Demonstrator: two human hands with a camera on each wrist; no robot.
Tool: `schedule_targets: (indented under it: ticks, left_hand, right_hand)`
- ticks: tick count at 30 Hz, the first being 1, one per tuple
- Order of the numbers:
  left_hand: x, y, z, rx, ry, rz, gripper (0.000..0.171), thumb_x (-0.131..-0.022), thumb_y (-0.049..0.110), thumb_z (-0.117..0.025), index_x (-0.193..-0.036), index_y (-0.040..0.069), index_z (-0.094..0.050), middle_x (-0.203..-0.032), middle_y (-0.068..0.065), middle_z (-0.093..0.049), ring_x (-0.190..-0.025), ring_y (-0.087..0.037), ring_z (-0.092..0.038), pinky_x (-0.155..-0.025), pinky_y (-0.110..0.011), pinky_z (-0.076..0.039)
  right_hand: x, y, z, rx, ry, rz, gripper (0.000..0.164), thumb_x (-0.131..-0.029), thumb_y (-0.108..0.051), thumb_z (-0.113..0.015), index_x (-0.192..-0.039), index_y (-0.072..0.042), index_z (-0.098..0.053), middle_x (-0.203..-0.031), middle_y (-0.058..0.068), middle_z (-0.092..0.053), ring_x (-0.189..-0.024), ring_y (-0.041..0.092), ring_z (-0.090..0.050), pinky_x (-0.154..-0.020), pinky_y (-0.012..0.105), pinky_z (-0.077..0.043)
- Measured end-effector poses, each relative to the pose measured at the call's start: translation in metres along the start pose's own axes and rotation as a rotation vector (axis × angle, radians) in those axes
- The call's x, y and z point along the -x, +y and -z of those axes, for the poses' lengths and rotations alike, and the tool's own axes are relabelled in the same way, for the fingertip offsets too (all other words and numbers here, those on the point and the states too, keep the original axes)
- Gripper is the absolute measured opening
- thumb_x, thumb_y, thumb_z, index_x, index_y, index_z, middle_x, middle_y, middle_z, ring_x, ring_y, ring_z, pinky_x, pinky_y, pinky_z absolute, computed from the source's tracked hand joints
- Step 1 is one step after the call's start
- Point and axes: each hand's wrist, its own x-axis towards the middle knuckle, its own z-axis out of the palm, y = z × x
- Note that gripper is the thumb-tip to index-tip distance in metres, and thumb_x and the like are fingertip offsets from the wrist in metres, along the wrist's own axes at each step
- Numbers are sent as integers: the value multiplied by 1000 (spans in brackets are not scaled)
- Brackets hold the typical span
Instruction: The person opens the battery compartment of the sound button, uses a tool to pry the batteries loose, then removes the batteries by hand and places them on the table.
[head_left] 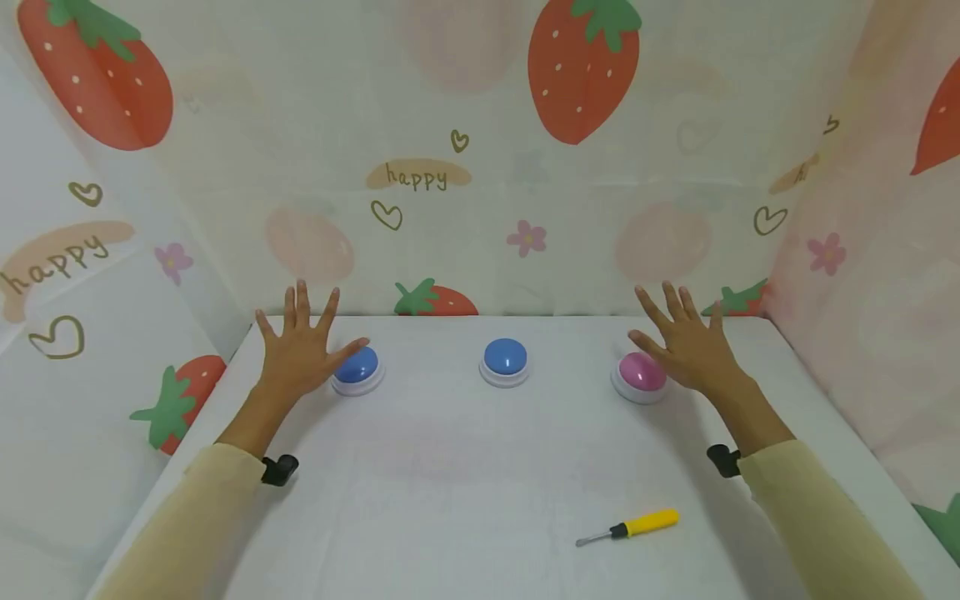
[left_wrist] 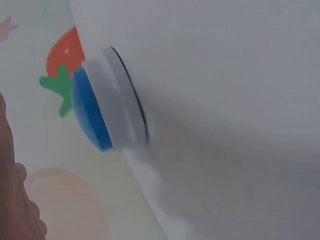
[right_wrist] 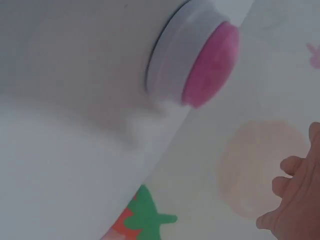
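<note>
With fingers spread, my left hand [head_left: 296, 354] hovers above the table at the back left, its thumb crossing in front of a blue push button [head_left: 357, 365] on a white base. The left wrist view shows that button [left_wrist: 92, 110] side-on, apart from the hand [left_wrist: 15, 190]. My right hand [head_left: 690, 350] is likewise spread, over the back right. Its thumb side overlaps a pink push button [head_left: 642, 372] in the head view; in the right wrist view a gap separates the button [right_wrist: 212, 65] from the hand [right_wrist: 300, 195]. Neither hand holds anything.
A second blue button [head_left: 505, 358] stands midway between the hands. Nearer the front right lies a screwdriver [head_left: 651, 522] with a yellow and black handle, tip pointing left. Strawberry-printed cloth walls [head_left: 465, 242] enclose the white table [head_left: 435, 483] at the back and sides.
</note>
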Motion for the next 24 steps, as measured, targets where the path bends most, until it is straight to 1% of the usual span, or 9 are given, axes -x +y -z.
schedule_targets:
  ticks: [4, 7, 12, 15, 17, 18, 20, 22, 24]
  left_hand:
    - [-9, 22, 3, -11, 15, -61, 99, -91, 80, -41, -165, 23, -7, -166, -27, 9, -154, -42, 8, -111, -79, 6]
    - [-14, 42, 2, -5, 9, -98, 99, -91, 80, -43, -165, 24, -9, -166, -26, 9, -154, -41, 7, -114, -77, 3]
    - [-18, 75, -8, 21, -5, -143, 99, -90, 80, -45, -164, 22, -15, -166, -26, 6, -154, -41, 0, -117, -73, -4]
    - [-21, 94, -16, 43, -24, -169, 98, -90, 80, -46, -163, 20, -21, -167, -25, 2, -154, -42, -5, -117, -72, -12]
    - [-23, 105, -20, 64, -44, -187, 98, -90, 80, -46, -162, 17, -28, -167, -24, 0, -154, -41, -9, -117, -70, -19]
    - [-24, 110, -21, 73, -64, -194, 98, -89, 81, -45, -162, 16, -27, -168, -24, -2, -154, -40, -11, -116, -69, -22]
    - [-26, 120, -24, 76, -92, -210, 99, -89, 80, -46, -160, 14, -31, -166, -24, -13, -152, -39, -21, -114, -66, -30]
    - [-28, 129, -27, 76, -124, -222, 100, -89, 80, -46, -161, 12, -29, -165, -24, -18, -150, -39, -26, -112, -63, -36]
    - [-29, 137, -32, 63, -149, -233, 102, -89, 80, -47, -162, 13, -24, -163, -26, -23, -149, -39, -29, -110, -61, -40]
  right_hand:
    - [-8, -14, -3, -22, -2, 34, 77, -103, -66, -30, -164, -30, -1, -168, 23, -2, -153, 45, 2, -111, 74, 15]
    - [-14, -26, -9, -36, -8, 59, 76, -103, -65, -31, -164, -30, -3, -168, 22, -3, -153, 44, -2, -115, 72, 12]
    - [-20, -47, -22, -67, -33, 103, 75, -104, -64, -32, -165, -27, -7, -168, 22, -5, -153, 44, -7, -117, 70, 7]
    - [-23, -60, -29, -83, -50, 118, 75, -104, -63, -33, -165, -25, -9, -168, 20, -8, -154, 42, -9, -119, 69, 4]
    - [-27, -68, -34, -105, -68, 122, 76, -104, -63, -33, -165, -23, -8, -168, 19, -9, -154, 39, -10, -119, 67, 3]
    - [-29, -72, -36, -114, -76, 123, 77, -104, -63, -33, -165, -23, -8, -169, 18, -9, -154, 38, -11, -120, 67, 4]
    - [-33, -80, -40, -127, -94, 122, 79, -104, -63, -33, -165, -21, -7, -169, 16, -10, -154, 36, -13, -120, 67, 2]
    - [-37, -88, -43, -144, -112, 121, 80, -104, -62, -35, -165, -17, -7, -168, 16, -12, -154, 35, -15, -120, 67, 1]
    - [-41, -95, -47, -144, -122, 123, 81, -104, -61, -36, -164, -13, -10, -168, 16, -15, -153, 35, -18, -120, 67, -1]
